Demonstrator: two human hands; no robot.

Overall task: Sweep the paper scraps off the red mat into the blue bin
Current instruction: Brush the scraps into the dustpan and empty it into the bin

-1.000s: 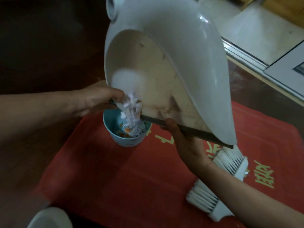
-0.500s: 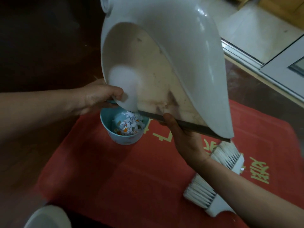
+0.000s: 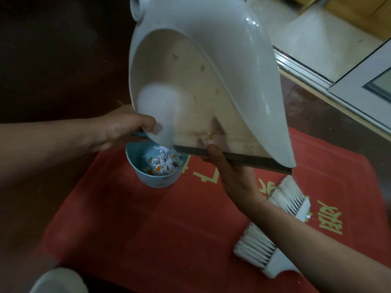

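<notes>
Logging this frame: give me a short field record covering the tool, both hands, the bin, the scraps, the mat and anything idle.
tool: white dustpan, tipped steeply, lower corner over the bin
left hand: grips the dustpan's lower corner
right hand: holds the dark front lip, thumb on top
blue bin: stands on the red mat
paper scraps: piled inside the bin
idle: brush lies on the mat

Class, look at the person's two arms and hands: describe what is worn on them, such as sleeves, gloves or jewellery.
The left hand and right hand are bare: no gloves, no rings on the fingers that show. The left forearm and right forearm are uncovered, with no sleeve in view, and neither wrist carries a watch or bracelet.
</notes>
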